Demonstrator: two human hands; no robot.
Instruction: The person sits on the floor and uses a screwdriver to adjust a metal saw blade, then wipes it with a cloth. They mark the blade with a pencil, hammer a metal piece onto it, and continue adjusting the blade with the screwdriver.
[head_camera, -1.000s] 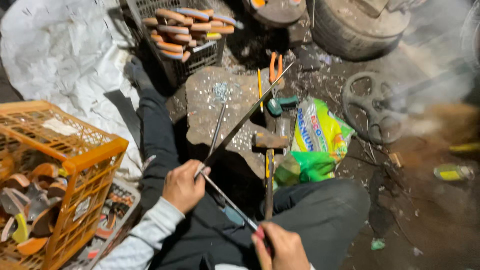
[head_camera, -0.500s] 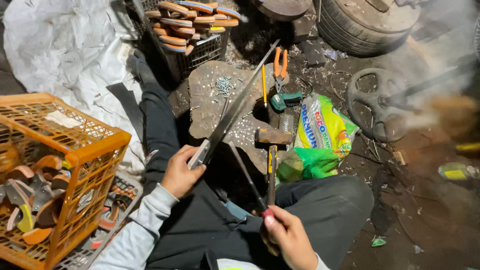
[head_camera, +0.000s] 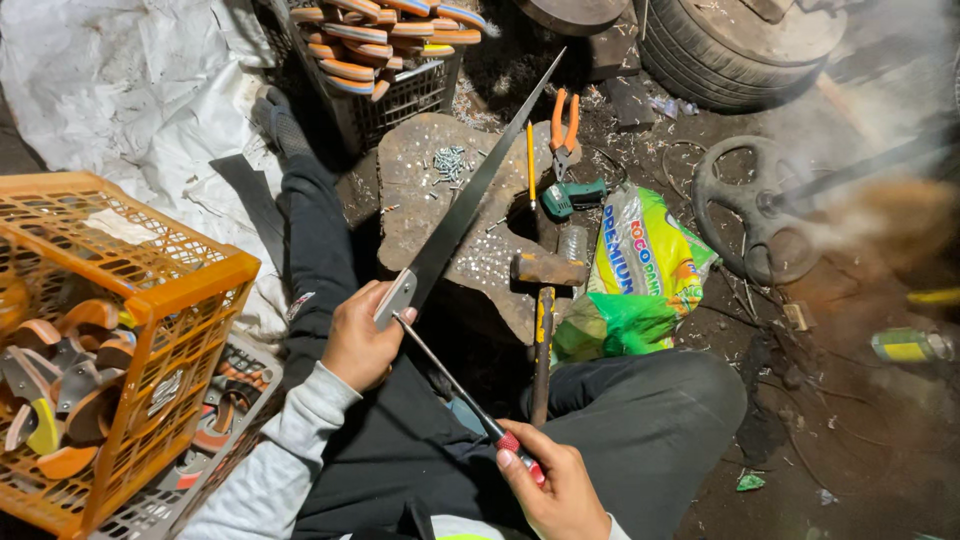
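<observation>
Between clenched hands: saw blade (head_camera: 470, 195) in left (head_camera: 358, 338), screwdriver (head_camera: 455, 383) in right (head_camera: 555, 485).

Little free room lay ahead: the hammer (head_camera: 545, 300) stood upright between the knees, and the long saw blade (head_camera: 470, 200) slanted across the stone slab (head_camera: 420, 190). An orange crate (head_camera: 120, 330) blocked the left, a crumpled green bag (head_camera: 640, 270) the right. Bare dirt floor (head_camera: 850, 420) stayed open farther right.
</observation>
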